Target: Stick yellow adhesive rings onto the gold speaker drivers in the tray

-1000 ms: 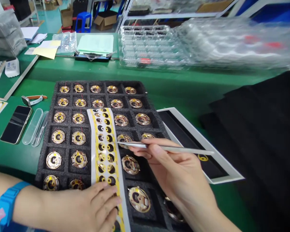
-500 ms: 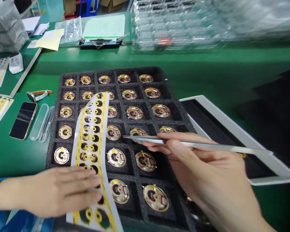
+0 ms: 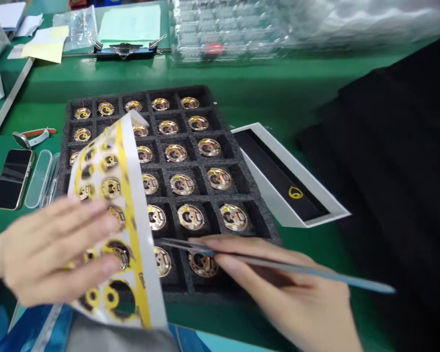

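Two hands work over the foam tray (image 3: 220, 128): left hand (image 3: 55, 254) grips the sticker sheet (image 3: 121, 215), lifted above the tray's left columns; right hand (image 3: 297, 298) pinches tweezers (image 3: 264, 264), tips near a front-row disc (image 3: 202, 264).

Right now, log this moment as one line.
left hand: holds sticker sheet lifted over foam tray | right hand: holds tweezers, tips over front row | phone: left of tray

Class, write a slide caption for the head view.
Left hand lifts yellow-and-white sticker sheet; right hand holds metal tweezers over black foam tray.
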A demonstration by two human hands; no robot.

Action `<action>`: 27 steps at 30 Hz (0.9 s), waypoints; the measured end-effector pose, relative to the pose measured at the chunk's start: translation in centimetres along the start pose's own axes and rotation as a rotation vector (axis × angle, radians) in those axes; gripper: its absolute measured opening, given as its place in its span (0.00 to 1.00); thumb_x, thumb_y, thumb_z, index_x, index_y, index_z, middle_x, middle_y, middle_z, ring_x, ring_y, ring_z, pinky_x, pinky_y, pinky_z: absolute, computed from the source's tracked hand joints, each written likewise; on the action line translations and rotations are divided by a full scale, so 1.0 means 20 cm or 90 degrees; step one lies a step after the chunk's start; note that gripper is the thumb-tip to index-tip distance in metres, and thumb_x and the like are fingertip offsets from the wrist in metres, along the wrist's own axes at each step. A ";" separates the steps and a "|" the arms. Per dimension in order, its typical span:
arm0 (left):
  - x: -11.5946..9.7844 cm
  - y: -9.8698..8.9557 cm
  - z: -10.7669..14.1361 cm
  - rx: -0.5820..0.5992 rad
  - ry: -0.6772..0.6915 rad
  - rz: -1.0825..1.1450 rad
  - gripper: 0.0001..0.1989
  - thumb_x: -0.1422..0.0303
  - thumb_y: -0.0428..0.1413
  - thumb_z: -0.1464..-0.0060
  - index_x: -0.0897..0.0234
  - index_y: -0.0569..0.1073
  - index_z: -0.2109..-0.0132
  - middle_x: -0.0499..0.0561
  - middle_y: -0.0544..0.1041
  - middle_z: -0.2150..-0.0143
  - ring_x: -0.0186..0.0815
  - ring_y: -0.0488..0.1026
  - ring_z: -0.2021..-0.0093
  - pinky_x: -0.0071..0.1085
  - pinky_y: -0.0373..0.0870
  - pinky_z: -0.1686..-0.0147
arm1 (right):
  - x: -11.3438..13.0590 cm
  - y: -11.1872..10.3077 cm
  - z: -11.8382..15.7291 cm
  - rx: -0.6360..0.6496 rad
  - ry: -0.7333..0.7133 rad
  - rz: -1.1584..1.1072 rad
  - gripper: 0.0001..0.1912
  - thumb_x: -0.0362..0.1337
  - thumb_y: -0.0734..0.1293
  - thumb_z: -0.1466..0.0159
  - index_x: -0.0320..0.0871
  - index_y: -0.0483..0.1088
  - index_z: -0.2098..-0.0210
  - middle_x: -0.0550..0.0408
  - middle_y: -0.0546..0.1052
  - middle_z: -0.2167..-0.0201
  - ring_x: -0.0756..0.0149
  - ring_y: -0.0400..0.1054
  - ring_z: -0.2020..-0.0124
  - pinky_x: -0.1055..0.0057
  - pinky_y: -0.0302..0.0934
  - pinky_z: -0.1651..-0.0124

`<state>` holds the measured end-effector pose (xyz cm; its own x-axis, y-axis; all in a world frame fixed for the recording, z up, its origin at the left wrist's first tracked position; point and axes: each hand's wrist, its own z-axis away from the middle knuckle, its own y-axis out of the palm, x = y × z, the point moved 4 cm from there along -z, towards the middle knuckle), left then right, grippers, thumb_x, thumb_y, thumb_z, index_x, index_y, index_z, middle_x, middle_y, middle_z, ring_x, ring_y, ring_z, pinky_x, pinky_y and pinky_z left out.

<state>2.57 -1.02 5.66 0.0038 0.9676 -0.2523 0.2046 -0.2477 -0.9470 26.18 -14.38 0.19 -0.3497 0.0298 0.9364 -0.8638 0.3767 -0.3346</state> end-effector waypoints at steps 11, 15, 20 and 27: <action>-0.31 0.31 0.14 0.154 0.228 -0.090 0.25 0.53 0.50 0.38 0.60 0.68 0.40 0.54 0.70 0.39 0.44 0.70 0.43 0.39 0.69 0.45 | -0.01 0.09 0.26 0.124 -0.262 0.146 0.13 0.24 0.65 0.37 0.44 0.71 0.54 0.49 0.82 0.59 0.65 0.78 0.58 0.71 0.74 0.53; -0.29 0.28 0.08 0.245 0.196 0.004 0.35 0.43 0.43 0.41 0.60 0.64 0.36 0.55 0.67 0.36 0.45 0.63 0.37 0.47 0.58 0.37 | -0.01 0.12 0.26 0.157 -0.311 0.203 0.12 0.25 0.65 0.37 0.42 0.70 0.55 0.48 0.82 0.60 0.65 0.77 0.57 0.70 0.73 0.51; -0.32 0.30 -0.02 0.205 0.197 -0.023 0.34 0.47 0.44 0.39 0.68 0.66 0.38 0.58 0.66 0.36 0.46 0.57 0.33 0.44 0.52 0.34 | -0.01 0.12 0.27 0.136 -0.366 0.227 0.11 0.23 0.63 0.36 0.41 0.71 0.58 0.49 0.83 0.64 0.66 0.78 0.59 0.74 0.74 0.53; -0.34 0.40 -0.09 0.173 0.152 -0.071 0.37 0.42 0.47 0.42 0.72 0.69 0.42 0.61 0.73 0.42 0.47 0.67 0.40 0.41 0.58 0.38 | -0.01 0.08 0.29 0.042 -0.288 0.261 0.14 0.23 0.64 0.39 0.44 0.72 0.57 0.52 0.83 0.62 0.63 0.79 0.62 0.73 0.76 0.59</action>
<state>6.04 -9.50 0.10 0.2308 0.9654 -0.1216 -0.0498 -0.1131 -0.9923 22.77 -19.24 -1.17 -0.7657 -0.2414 0.5962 -0.6412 0.3599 -0.6777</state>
